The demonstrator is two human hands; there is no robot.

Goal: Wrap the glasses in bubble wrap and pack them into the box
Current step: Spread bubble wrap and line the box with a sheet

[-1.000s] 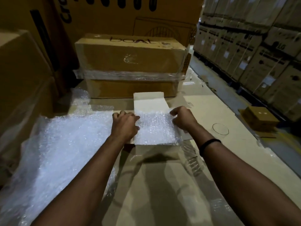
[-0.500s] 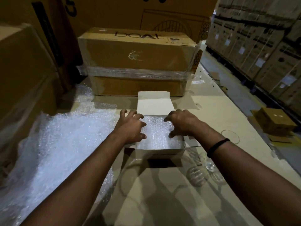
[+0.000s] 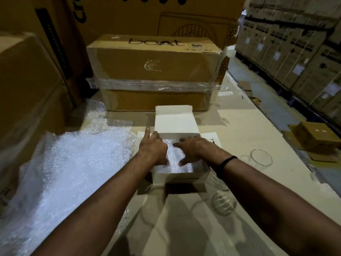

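Your left grip (image 3: 153, 150) and right grip (image 3: 193, 148), fingers spread flat, press bubble-wrapped bundle (image 3: 178, 164) inside white box (image 3: 180, 176). Bare glass (image 3: 261, 157) on tabletop (image 3: 239, 130), right of box.

Bubble wrap (image 3: 174, 161) inside open box (image 3: 181, 175)

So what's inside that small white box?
The white box is filled with bubble wrap; the left hand and right hand press down on it. What the wrap covers cannot be seen.
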